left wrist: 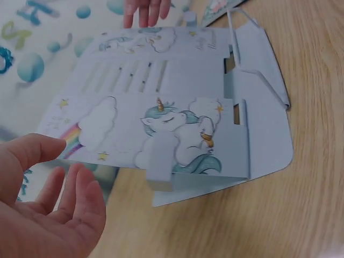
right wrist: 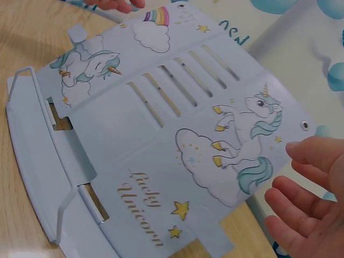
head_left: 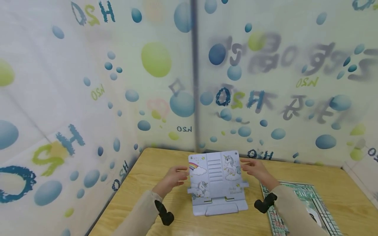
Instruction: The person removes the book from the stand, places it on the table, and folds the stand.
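Observation:
A white book stand (head_left: 217, 183) printed with unicorns, clouds and a rainbow stands tilted back on the wooden table. Slots run down the middle of its back plate, and a wire page holder (left wrist: 258, 75) lies along its front ledge. At its left edge is my left hand (head_left: 174, 178), the thumb by the rainbow corner and the fingers loosely bent below in the left wrist view. My right hand (head_left: 257, 168) is at the upper right edge. In the right wrist view its fingertips (right wrist: 295, 150) come right up to the plate's border, the fingers spread and relaxed.
On the table's right lies a green and white patterned book or board (head_left: 307, 200), partly under my right forearm. The wooden table (head_left: 171, 216) meets a curtain (head_left: 165, 131) with bubble and H2O prints behind and at the left. Black straps circle both wrists.

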The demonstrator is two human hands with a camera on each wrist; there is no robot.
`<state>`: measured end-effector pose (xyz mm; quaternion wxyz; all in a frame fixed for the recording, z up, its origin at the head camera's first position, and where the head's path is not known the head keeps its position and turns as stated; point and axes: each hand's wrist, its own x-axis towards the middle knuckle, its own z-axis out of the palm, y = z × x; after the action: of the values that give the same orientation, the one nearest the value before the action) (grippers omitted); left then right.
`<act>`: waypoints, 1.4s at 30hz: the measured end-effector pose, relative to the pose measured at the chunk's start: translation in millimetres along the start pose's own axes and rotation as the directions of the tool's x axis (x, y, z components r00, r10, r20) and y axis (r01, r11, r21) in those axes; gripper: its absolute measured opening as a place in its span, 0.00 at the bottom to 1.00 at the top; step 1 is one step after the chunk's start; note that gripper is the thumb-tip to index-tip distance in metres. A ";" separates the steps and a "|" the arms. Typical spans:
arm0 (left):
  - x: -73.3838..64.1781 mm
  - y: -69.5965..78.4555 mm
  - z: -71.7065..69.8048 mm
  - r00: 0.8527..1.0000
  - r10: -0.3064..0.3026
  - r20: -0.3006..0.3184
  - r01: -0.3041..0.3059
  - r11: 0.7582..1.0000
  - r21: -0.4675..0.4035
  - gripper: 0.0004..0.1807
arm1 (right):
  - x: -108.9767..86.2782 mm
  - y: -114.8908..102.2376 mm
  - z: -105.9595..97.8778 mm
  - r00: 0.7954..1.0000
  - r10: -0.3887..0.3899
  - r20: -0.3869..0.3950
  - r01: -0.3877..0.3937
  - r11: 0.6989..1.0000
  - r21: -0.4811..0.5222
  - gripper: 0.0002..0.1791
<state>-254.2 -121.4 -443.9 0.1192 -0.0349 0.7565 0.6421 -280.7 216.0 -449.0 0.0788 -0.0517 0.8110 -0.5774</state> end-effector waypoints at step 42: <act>14.3 -39.0 30.8 0.997 0.080 -0.024 -0.084 0.964 -0.254 0.16 | 29.2 23.0 27.6 0.952 -0.061 -0.300 0.055 0.998 -0.028 0.14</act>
<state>-255.9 -96.5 -489.3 0.0821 -0.0228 0.6693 0.7381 -304.0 192.9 -481.5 -0.0630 0.0123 0.8173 -0.5727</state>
